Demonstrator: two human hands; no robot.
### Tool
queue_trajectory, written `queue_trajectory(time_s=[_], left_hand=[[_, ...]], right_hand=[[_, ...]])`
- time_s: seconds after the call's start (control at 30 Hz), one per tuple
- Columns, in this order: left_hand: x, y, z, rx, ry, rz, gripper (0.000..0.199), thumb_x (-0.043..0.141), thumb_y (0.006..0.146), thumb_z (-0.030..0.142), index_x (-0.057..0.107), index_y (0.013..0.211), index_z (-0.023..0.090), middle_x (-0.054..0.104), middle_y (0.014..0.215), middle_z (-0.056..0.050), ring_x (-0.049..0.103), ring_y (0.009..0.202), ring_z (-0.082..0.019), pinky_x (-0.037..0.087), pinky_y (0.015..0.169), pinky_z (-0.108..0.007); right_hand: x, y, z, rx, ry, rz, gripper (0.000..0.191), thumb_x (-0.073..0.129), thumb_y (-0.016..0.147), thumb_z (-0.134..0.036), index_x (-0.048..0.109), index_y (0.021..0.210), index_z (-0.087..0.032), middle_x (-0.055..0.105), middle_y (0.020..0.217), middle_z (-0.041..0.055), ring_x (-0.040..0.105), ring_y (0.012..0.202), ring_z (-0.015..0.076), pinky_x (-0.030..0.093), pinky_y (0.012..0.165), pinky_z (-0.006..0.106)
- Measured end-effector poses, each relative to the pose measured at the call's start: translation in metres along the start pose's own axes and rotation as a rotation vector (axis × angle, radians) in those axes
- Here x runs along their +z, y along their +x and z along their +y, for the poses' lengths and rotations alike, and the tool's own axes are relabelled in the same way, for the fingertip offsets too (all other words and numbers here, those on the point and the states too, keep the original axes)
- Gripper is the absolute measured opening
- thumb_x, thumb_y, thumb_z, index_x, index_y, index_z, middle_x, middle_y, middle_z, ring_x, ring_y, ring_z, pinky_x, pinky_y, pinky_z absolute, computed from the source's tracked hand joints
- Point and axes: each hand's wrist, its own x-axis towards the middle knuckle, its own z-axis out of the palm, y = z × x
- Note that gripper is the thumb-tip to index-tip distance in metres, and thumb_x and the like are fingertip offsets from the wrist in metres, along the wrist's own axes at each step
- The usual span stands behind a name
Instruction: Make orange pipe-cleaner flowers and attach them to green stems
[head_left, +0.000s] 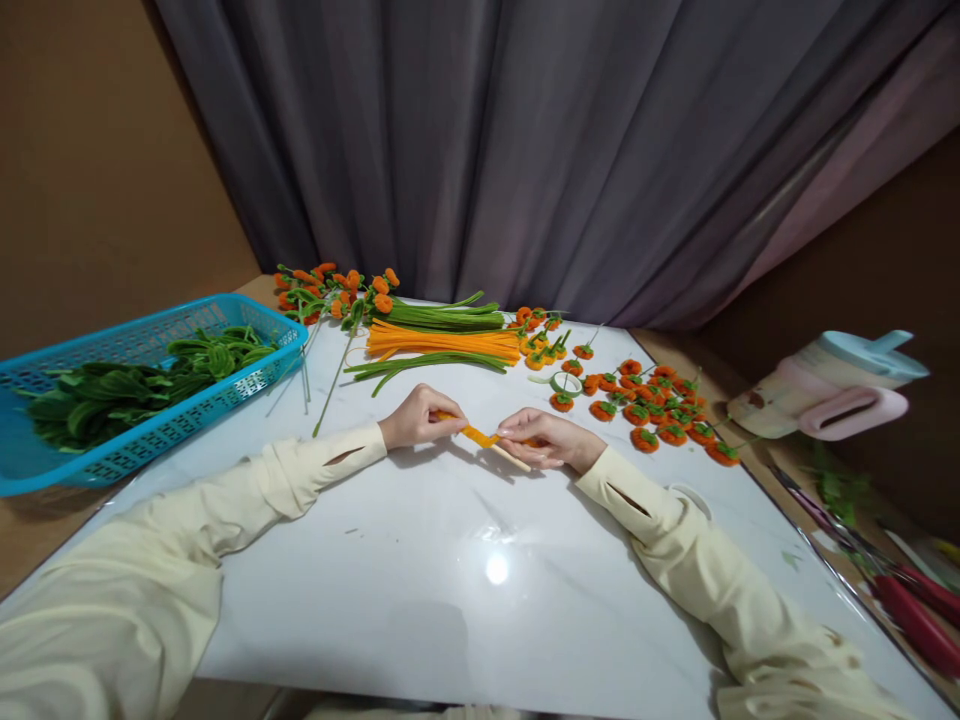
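Observation:
Over the middle of the white table (pixel 337 600), a yellow-orange pipe cleaner (pixel 478 436) is coiled around a thin wooden stick (pixel 511 458). My left hand (pixel 421 418) is closed in a pinch on the stick's left end. Fingers of my right hand (pixel 551 440) are closed on the pipe cleaner where it leaves the coil, and the stick's pale right end shows below them. Just beyond the hands lies a bundle of orange pipe cleaners (pixel 450 342), with green pipe cleaners (pixel 442 318) behind it and a few more in front.
A blue basket (pixel 172 420) of green fuzzy leaves (pixel 135 385) stands left. Orange fuzzy flowers (pixel 652 400) lie right, near a roll of tape (pixel 566 384); more orange pieces (pixel 337 290) lie back left. A lidded cup (pixel 817 385) and red-handled tools (pixel 915 610) are far right.

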Motion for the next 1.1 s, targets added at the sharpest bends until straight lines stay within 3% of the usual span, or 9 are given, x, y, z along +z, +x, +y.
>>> queue_trajectory(time_s=[0.17,0.33,0.53,0.7,1.1], left_hand=[[0.004,0.000,0.008,-0.042,-0.014,0.000,0.034,0.063,0.075,0.041,0.066,0.063,0.009,0.038,0.042,0.005,0.025,0.042,-0.005,0.020,0.041,-0.019],[0.005,0.002,0.008,-0.075,-0.026,0.059,0.036,0.059,0.078,0.042,0.061,0.062,0.010,0.044,0.046,0.004,0.029,0.044,-0.005,0.023,0.042,-0.018],[0.008,0.002,0.008,-0.043,0.104,0.187,0.033,0.057,0.082,0.040,0.061,0.065,0.012,0.046,0.049,0.004,0.032,0.046,-0.006,0.026,0.045,-0.019],[0.014,0.002,0.010,0.009,0.261,0.283,0.035,0.052,0.086,0.041,0.059,0.066,0.013,0.051,0.053,0.003,0.036,0.046,-0.006,0.031,0.048,-0.019],[0.019,-0.003,0.001,0.118,0.574,0.283,0.031,0.046,0.091,0.036,0.059,0.074,0.013,0.059,0.061,-0.001,0.049,0.050,-0.008,0.034,0.053,-0.020]], right_hand=[[-0.002,0.002,0.005,-0.070,-0.029,0.053,0.027,0.055,0.082,-0.031,0.053,0.064,-0.011,0.039,0.034,-0.0073,0.024,0.022,0.0033,0.021,0.022,0.013],[0.000,0.006,0.006,-0.125,-0.032,0.093,0.029,0.055,0.083,-0.035,0.051,0.065,-0.012,0.034,0.033,-0.0089,0.028,0.024,0.0046,0.029,0.026,0.015],[0.006,0.009,0.004,-0.154,-0.003,0.152,0.023,0.055,0.084,-0.032,0.054,0.072,-0.011,0.057,0.053,-0.0006,0.025,0.028,0.0009,0.031,0.028,0.014],[0.013,0.008,0.001,-0.205,0.008,0.170,0.024,0.050,0.087,-0.028,0.054,0.071,-0.011,0.057,0.054,-0.0002,0.025,0.030,0.0010,0.033,0.029,0.014],[0.008,0.011,0.001,-0.103,0.040,0.221,0.031,0.049,0.089,-0.037,0.057,0.076,-0.009,0.052,0.049,-0.0014,0.020,0.031,0.0012,0.023,0.027,0.013]])
